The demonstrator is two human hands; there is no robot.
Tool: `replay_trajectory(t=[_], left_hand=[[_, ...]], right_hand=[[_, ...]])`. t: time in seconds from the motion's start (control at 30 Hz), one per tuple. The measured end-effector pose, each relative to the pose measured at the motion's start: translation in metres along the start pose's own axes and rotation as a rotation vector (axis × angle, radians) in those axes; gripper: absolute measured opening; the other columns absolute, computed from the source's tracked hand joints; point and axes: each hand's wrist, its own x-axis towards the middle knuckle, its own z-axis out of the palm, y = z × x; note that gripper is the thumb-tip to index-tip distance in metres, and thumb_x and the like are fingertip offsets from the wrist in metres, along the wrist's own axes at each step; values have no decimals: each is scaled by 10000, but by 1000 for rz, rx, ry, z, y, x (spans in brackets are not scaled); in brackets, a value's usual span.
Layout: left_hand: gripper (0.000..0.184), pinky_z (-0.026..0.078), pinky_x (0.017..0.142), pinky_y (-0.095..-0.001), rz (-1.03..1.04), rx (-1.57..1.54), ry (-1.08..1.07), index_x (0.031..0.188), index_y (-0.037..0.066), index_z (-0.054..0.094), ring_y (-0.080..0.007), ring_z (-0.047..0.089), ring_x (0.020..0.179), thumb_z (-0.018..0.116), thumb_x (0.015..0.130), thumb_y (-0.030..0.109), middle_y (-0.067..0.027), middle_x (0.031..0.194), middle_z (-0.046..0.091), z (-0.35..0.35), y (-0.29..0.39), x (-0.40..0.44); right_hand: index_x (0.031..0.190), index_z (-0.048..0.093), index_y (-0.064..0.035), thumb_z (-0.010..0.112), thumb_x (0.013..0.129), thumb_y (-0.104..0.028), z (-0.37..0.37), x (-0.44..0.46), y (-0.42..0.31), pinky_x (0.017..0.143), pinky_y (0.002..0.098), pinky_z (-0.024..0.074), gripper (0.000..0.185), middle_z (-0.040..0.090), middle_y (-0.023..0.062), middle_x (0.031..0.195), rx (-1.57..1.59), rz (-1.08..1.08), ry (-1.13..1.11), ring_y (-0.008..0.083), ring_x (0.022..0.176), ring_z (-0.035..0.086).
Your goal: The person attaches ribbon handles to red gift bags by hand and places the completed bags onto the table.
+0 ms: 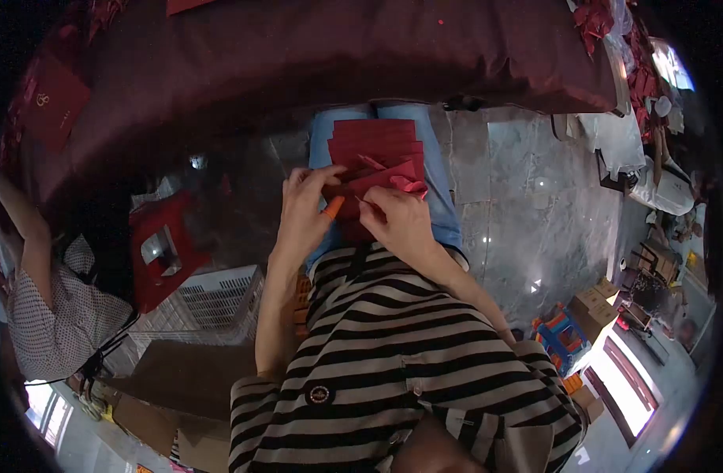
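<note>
Several dark red pieces (375,134) lie overlapped in a stack on my lap, across blue jeans. My left hand (308,203) is at the left edge of the stack, its fingers bent over the red material and an orange cover on its thumb. Close to it, my right hand (394,217) pinches the near part of a red piece (393,177). A brighter red ribbon-like bit (409,185) shows just above the right hand's knuckles. What lies between the left fingertips is too small to make out.
A table with a dark red cloth (298,71) spans the front. Another person's arm (32,236) is at the far left. A red stool (168,244), a white crate (219,296) and cardboard boxes (180,378) stand left; more boxes (594,311) are at right.
</note>
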Motion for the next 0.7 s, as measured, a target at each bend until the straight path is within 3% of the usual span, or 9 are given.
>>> replay_trajectory(t=[0.17,0.4,0.5,0.7], left_hand=[[399,360,896,-388,-1,7,-4,1124,93,636,-241,526,998,703,742,-3,-58,964,654,0,-3,0],[277,361,898,-382,79,87,4,1020,85,684,-242,530,991,706,749,30,-57,935,674,0,-1,0],[306,428,906,-412,42,108,-55,1058,92,679,-278,504,1066,724,761,34,-84,1008,639,0,-1,-1],[310,422,902,-414,44,149,-18,1059,104,683,-284,502,1055,722,760,31,-91,1010,633,4,10,-3]], right_hand=[[784,601,-33,642,820,-155,2,5,-1,536,373,461,134,616,128,703,94,56,-30,293,593,606],[809,627,-60,624,830,-201,3,7,-2,534,424,484,143,635,149,702,83,60,-57,330,606,622],[824,637,-68,612,830,-220,3,8,0,552,432,487,155,640,151,714,92,68,-84,335,615,624],[858,641,-61,597,837,-241,-9,13,-1,575,435,490,187,645,155,732,116,152,-207,331,623,625]])
